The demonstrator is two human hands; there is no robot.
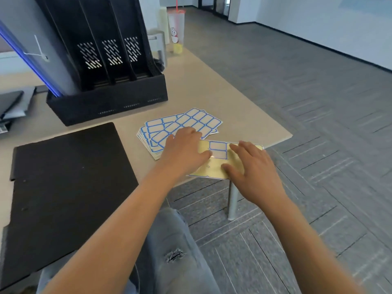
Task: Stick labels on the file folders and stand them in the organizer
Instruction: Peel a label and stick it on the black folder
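I have both hands on a partly used label sheet (214,166) near the lower middle of the frame, at the surface's (212,90) near edge, where it juts past the rim. My left hand (182,148) presses flat on its left end, apparently to pin it, with its fingers loosely bent and gripping nothing. My right hand (252,166) lies spread over the right end, thumb on the yellow backing, probably feeling for a label corner; it holds nothing. Just behind lies the fanned stack of fresh label sheets (182,124). The black file folder (63,183) waits flat at left, unlabelled as far as I can see; the black organizer (106,60) stands upper left, one grey folder (27,45) leaning in it.
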